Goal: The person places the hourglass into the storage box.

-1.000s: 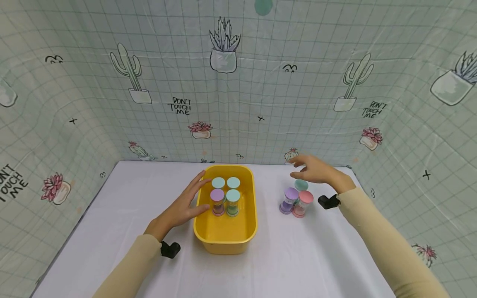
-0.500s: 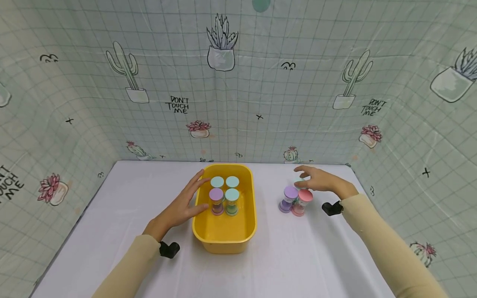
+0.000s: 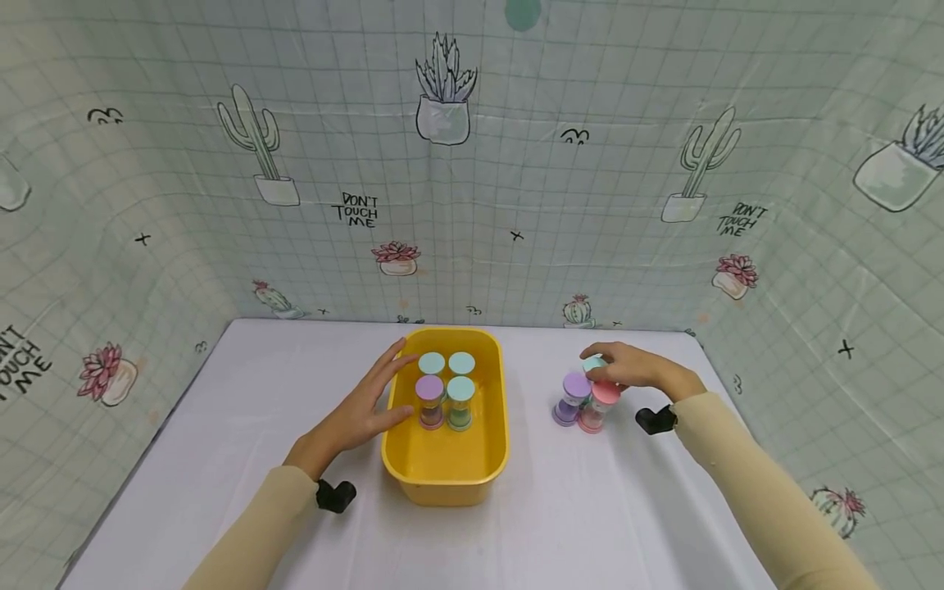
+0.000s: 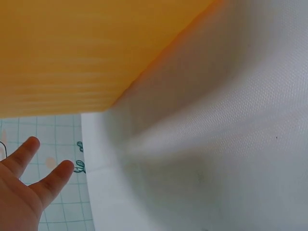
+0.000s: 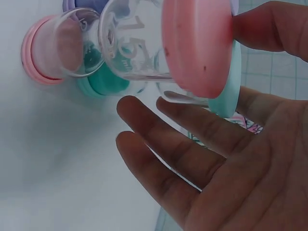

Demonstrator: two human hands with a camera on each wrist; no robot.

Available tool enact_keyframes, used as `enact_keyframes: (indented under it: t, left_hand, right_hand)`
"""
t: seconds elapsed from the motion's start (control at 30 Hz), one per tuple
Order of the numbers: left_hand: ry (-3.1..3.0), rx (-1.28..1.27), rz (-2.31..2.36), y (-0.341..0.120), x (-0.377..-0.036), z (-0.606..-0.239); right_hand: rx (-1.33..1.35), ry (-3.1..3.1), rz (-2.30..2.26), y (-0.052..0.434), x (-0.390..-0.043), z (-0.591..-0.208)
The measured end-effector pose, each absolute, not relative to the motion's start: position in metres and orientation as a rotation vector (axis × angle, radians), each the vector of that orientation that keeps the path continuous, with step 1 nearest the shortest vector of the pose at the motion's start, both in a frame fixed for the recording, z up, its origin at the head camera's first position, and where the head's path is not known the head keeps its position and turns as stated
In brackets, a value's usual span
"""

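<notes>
Nearest to the person, the yellow plastic tub [image 3: 446, 459] stands on the white table [image 3: 221, 459], and the left hand [image 3: 354, 414] lies flat against its left wall with fingers straight and spread, holding nothing, only steadying it. Inside the tub, at its far end, 4 small sand timers [image 3: 446, 392] stand upright in a square: 1 with a purple cap and 3 with mint caps. To the right, well apart from the tub, 3 more timers stand close together: the purple-capped sand timer [image 3: 571, 398], the pink-capped sand timer [image 3: 596, 406] and, behind them, the mint-capped sand timer [image 3: 594, 364]. The right hand [image 3: 627, 366] is over this group, its fingers [image 5: 183, 139] loosely bent around the mint-capped one; the thumb touches its cap, but a firm grip I cannot confirm. I judge the step is picking up this timer. The next move would need a closed pinch and a straight lift, so the 2 neighbours do not fall.
</notes>
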State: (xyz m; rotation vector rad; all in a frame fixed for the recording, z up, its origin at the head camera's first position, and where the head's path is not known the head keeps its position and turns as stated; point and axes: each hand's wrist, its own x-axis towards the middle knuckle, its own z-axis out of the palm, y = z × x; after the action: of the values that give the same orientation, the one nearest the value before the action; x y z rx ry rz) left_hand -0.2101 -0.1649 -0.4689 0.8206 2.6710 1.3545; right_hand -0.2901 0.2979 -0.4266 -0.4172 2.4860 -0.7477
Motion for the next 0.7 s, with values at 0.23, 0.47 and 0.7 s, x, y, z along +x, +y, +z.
enact_keyframes:
  t: [0.23, 0.47, 0.7]
  left_hand:
    - [2.698, 0.827, 1.312, -0.1639, -0.2100, -0.4656]
    - [2.700, 0.817, 1.302, -0.1635, -0.2120, -0.4647]
    - [2.696, 0.818, 1.314, -0.1635, -0.2107, -0.4664]
  right_hand:
    - [-0.446, 2.509, -0.705, 0.2965, -0.2935, -0.4261]
    - [-0.461, 2.534, -0.654, 0.2952, -0.2960, -0.4250]
    - [-0.474, 2.567, -0.635, 0.2936, -0.2959, -0.4268]
